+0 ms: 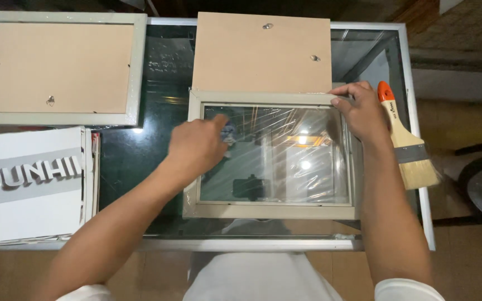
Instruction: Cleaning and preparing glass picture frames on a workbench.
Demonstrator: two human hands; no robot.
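Frame and glass are laid flat in the middle of the glass-topped bench, close to the near edge. The frame is pale grey, and the glass pane inside it is covered with shiny clear wrap with wrinkles in it.

The left hand is placed on the left part of the pane. Its fingers are curled down onto the glass, and something small and bluish is seen at the fingertips, but what it is cannot be told. Whether anything is really gripped there cannot be told either.

The right hand is set on the top right corner of the frame. The corner is pinched by the fingers and thumb, so the grip is closed on the frame.

A brown backing board is laid just behind the frame, touching its top edge. A paintbrush with an orange tip and a wooden handle is laid just beside the right hand, near the right edge of the bench. A second frame, turned face down, is placed at the far left. A white box is placed in front of it.
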